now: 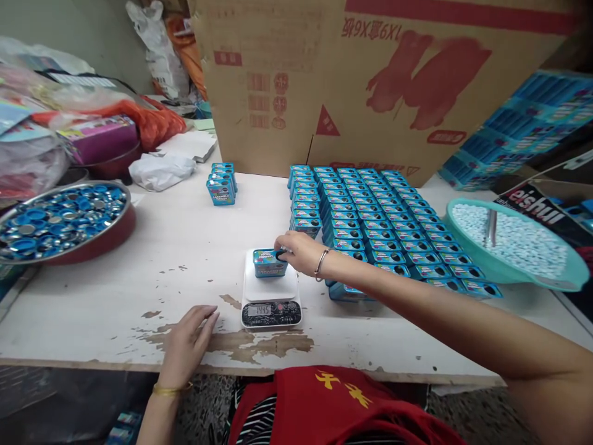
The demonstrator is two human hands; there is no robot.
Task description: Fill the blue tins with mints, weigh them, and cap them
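A kitchen scale [271,288] with a white platform stands in front of me, its lit display showing what looks like 1445. On its platform sits a small blue tin [269,267] with a printed top and a round hole at the right end. The fingertips of my right hand [299,250] are pinched together at that hole, touching the tin's top; whatever is between them is hidden. My left hand [191,340] rests on the table left of the scale, holding nothing, with thumb and fingers stretched out and slightly apart.
Rows of blue tins [380,216] stand right of the scale; several more tins [222,185] are behind it to the left. A bowl of blue caps [60,216] lies far left. A turquoise basin [519,247] of pale candies with a metal scoop is right. A cardboard box [287,136] stands behind.
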